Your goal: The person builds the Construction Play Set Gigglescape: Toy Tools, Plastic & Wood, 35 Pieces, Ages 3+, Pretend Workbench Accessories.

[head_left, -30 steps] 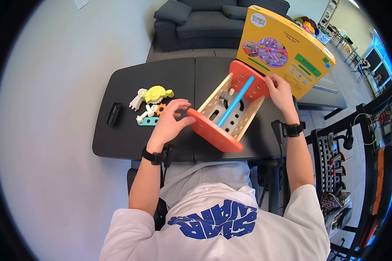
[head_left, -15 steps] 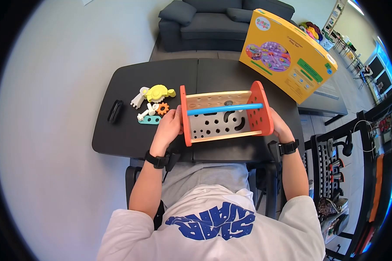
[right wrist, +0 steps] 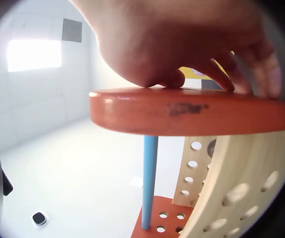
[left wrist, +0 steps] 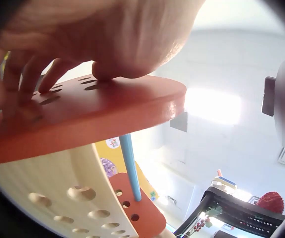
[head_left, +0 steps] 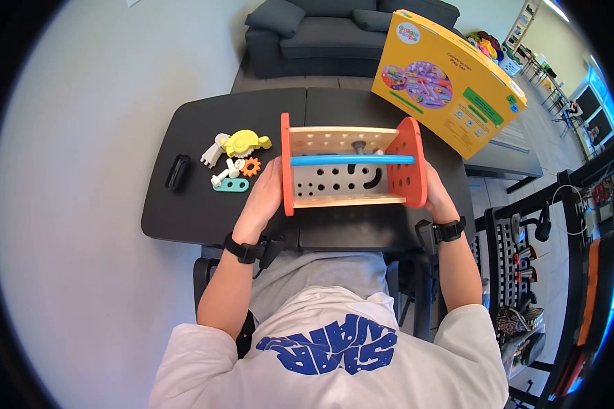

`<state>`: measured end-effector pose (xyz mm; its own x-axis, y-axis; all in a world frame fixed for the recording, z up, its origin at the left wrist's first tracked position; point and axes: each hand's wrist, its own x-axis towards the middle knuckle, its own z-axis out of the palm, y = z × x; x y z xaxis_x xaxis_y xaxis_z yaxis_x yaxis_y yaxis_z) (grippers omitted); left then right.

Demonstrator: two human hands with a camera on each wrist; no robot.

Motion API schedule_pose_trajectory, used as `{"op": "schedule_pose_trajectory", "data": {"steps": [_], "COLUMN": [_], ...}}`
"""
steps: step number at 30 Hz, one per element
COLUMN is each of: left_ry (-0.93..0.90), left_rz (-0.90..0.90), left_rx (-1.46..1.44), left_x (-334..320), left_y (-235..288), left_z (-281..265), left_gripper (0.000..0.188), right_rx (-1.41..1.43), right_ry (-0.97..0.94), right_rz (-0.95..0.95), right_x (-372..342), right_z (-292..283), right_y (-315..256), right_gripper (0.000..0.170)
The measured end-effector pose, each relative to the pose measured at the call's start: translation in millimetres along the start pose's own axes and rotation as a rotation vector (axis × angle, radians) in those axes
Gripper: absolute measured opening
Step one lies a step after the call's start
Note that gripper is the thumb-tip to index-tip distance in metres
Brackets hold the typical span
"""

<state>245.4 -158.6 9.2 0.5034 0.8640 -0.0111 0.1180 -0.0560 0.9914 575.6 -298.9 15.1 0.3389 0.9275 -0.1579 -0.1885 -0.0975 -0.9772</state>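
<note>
A toy toolbox stands lengthwise before me, with red end panels, pale wooden sides and a blue rod handle. Its grey floor has round holes and curved slots. My left hand holds the left panel from outside; the left wrist view shows its bent fingers and thumb against the red face. On the opposite panel, my right hand grips likewise, thumb and fingers on the outer face. A grey peg sits inside near the far side.
Left on the black table lie a yellow toy saw, a whitish claw-ended piece, white screws, an orange gear, a teal holed strip and a black object. A yellow box stands back right.
The toolbox has turned from a slant to lie straight across in front of me, then tipped slightly. My left hand came onto its left panel; my right hand moved down along the right one.
</note>
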Motion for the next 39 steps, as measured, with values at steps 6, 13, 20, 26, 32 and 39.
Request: {"op": "schedule_pose_trajectory", "data": {"steps": [6, 13, 20, 26, 32, 39], "left_ry": [0.009, 0.082, 0.12, 0.119, 0.12, 0.028], "left_rz": [0.042, 0.155, 0.306, 0.346, 0.248, 0.247], "left_rx": [-0.059, -0.112, -0.1, -0.113, -0.084, 0.1], "left_x": [-3, -11, -9, -8, 2, 21], "left_y": [30, 38, 31, 40, 22, 6], "left_z": [5, 16, 18, 18, 13, -19], "left_gripper": [0.055, 0.06, 0.06, 0.053, 0.046, 0.034], "right_rx": [0.214, 0.283, 0.405, 0.139, 0.012, -0.106], "right_ry": [0.081, 0.152, -0.014, -0.123, -0.147, -0.113], "right_rz": [0.0, -0.036, -0.152, -0.299, -0.272, -0.233], "right_x": [-4, -5, -18, -8, -7, -12], "right_z": [10, 2, 19, -4, -11, -19], "right_y": [-17, -3, -20, 2, 11, 11], "right_gripper": [0.044, 0.044, 0.047, 0.042, 0.052, 0.06]}}
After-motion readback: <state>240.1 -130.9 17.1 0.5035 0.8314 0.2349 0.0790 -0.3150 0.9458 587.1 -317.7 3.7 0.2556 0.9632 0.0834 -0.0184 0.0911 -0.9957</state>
